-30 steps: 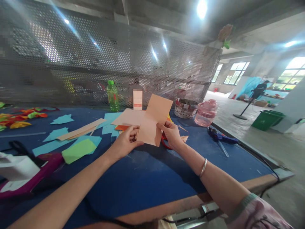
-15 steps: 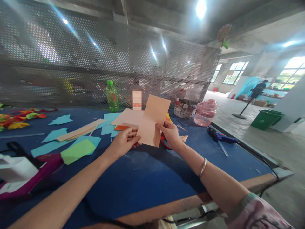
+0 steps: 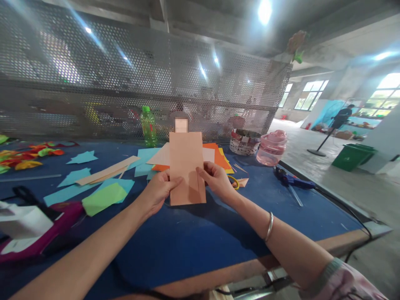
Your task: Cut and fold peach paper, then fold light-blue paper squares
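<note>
A tan sheet of paper [image 3: 186, 160] stands nearly upright above the blue table, a long rectangle held by its two sides. My left hand [image 3: 160, 186] pinches its left edge, thumb on the near face. On the opposite edge, my right hand [image 3: 216, 180] grips it between thumb and fingers. Behind it lie a pale pink sheet [image 3: 160, 155], an orange sheet [image 3: 215, 153] and light blue paper [image 3: 145, 156]. A yellow scissor handle [image 3: 235, 182] shows just past my right hand; the rest is hidden.
A glue gun [image 3: 292, 180] with its cord rests at the right. Along the back stand a green bottle [image 3: 149, 128], a woven basket [image 3: 244, 142] and a pink jug [image 3: 271, 149]. Paper scraps [image 3: 106, 196] and a purple-and-white object [image 3: 31, 229] lie left. A perforated metal screen [image 3: 131, 83] rises behind.
The tan paper has turned from a tilt to nearly upright and moved slightly left and down. Both hands keep hold of it. More of the orange sheet now shows behind.
</note>
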Tool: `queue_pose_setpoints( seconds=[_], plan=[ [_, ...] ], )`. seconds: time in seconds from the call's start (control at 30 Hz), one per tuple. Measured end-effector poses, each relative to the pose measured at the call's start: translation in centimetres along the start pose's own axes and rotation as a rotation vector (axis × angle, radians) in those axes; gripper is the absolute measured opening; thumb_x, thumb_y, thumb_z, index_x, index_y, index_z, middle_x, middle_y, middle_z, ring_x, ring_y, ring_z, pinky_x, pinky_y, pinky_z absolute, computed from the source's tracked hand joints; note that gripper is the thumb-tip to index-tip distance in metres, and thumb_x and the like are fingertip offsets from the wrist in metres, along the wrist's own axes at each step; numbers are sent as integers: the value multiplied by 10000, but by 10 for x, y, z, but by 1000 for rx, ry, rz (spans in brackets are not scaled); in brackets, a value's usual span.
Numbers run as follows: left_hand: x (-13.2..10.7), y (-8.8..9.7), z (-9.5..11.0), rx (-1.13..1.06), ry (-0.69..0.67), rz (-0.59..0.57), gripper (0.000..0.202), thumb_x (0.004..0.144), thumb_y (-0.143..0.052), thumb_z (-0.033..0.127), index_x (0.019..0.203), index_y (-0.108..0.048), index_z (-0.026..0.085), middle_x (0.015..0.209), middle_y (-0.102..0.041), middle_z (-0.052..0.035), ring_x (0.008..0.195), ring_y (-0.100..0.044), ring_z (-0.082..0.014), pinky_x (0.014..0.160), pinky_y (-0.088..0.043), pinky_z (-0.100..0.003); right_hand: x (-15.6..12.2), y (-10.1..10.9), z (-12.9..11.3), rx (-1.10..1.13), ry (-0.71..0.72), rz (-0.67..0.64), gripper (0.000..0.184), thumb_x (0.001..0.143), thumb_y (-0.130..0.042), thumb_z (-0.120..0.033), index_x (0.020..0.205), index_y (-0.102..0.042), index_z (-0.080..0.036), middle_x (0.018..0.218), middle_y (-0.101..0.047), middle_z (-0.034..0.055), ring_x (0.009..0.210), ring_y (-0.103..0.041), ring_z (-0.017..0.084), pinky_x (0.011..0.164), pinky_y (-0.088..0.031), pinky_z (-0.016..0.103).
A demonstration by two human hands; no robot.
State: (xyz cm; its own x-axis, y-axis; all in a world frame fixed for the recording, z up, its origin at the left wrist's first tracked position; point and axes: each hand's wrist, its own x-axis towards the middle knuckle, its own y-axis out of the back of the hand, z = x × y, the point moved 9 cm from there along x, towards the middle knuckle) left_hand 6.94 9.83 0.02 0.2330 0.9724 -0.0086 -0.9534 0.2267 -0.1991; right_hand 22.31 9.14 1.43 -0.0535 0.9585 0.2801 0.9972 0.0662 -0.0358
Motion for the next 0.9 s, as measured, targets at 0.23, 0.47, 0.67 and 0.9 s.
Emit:
queue_pose_setpoints(
  seconds=[0.23,0.47,0.67,0.9],
  plan=[
    [3,12,11,-89,-86,107,311,473,-865,246,698,-657,191,762,-755,-53,922,-718,-309,829,-552,-410,-5,-14,10,-95,-28,-89,378,838,-600,-586,836,-602,-208,753,-583,-8,689,-570,144,543,-486,227],
    [1,9,10,-148,-90,109,364,490,-864,264,807,-701,192,829,-771,-57,954,-714,-309,834,-559,-421,-8,-17,1,-305,84,-89,375,855,-579,-519,656,-464,-222,624,-416,-37,580,-425,125,488,-388,223],
    [1,12,11,-108,-127,133,305,488,-864,302,669,-634,216,744,-742,-31,890,-711,-290,785,-554,-391,-9,-18,4,-388,123,-92,279,903,-513,-419,707,-507,-221,677,-464,-15,625,-456,143,516,-396,231],
    [2,14,12,-111,-137,138,299,541,-838,318,684,-610,187,730,-726,-36,831,-714,-266,775,-545,-385,-9,-16,4,-399,138,-91,298,896,-521,-421,668,-489,-231,628,-416,-25,582,-423,145,506,-372,241]
  ],
)
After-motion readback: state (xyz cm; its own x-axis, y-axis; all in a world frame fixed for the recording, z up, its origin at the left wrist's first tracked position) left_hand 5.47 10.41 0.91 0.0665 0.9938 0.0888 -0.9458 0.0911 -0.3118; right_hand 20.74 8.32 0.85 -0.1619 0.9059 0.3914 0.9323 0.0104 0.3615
